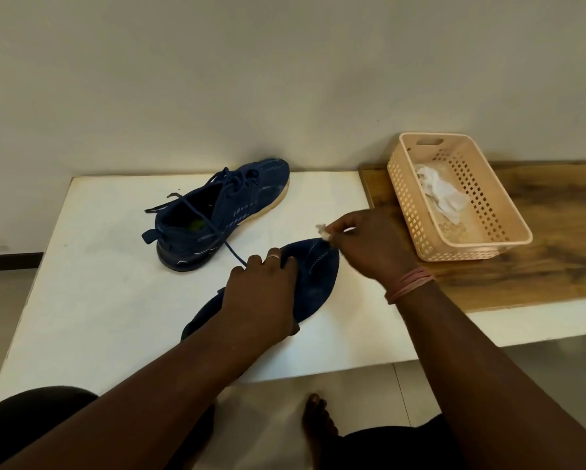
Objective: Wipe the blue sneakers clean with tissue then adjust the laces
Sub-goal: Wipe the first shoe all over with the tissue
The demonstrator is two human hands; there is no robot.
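Note:
Two blue sneakers lie on a white table (pixel 91 300). The far sneaker (pixel 217 215) stands upright with its laces loose and trailing. The near sneaker (pixel 315 276) lies under my left hand (pixel 261 293), which grips its middle and hides most of it. My right hand (pixel 366 245) pinches a small wad of white tissue (pixel 324 231) right at the toe of the near sneaker.
A peach plastic basket (pixel 488 245) with crumpled used tissues (pixel 440 195) sits on a wooden board (pixel 539 266) to the right. A white wall stands just behind the table. My bare foot (pixel 318 422) is on the tiled floor below the table's front edge.

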